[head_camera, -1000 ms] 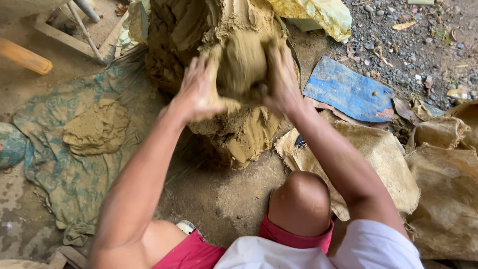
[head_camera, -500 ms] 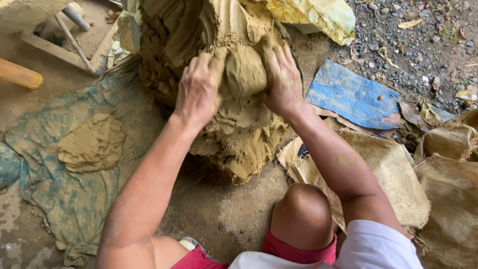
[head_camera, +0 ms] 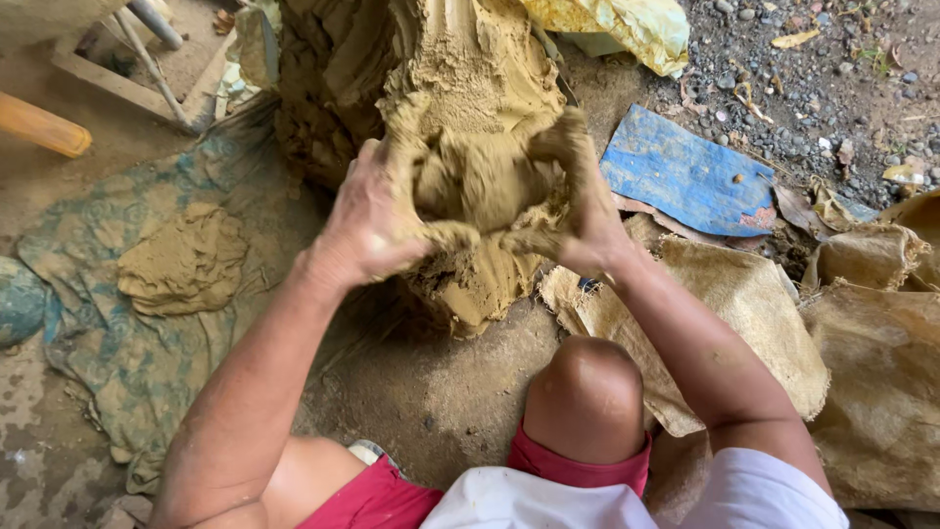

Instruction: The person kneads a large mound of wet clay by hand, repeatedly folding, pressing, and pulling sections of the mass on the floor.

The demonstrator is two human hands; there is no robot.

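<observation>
A bent knee (head_camera: 586,392) is seen nearest, over the dirt floor (head_camera: 441,392). Just past it, a lump of wet clay (head_camera: 480,186) is held between two hands. The left hand (head_camera: 367,220) is curled round the lump's left side, and the right hand (head_camera: 587,220) is curled round its right side. Both hands are closed on the clay, with the fingers pushed into it. The lump is at the front of a big clay pile (head_camera: 431,78), low down and still touching it.

To the left, a flat clay patch (head_camera: 186,260) is laid on a green cloth (head_camera: 117,353). To the right, brown sacks (head_camera: 764,333) are spread on the floor. Farther off, a blue sheet (head_camera: 685,176) and a yellow bag (head_camera: 617,24) are seen beside grey stones (head_camera: 832,59).

The lump looks soft and heavy, so it may be torn in two if it is pulled hard. A piece may be dropped onto the dirt, and grit may be picked up by it.

Half a second ago, the lump was round and smooth, and it was pressed higher on the pile by flat hands. Now it is lower and closer to the knee, its edges are ragged, and the fingers are dug under it.
</observation>
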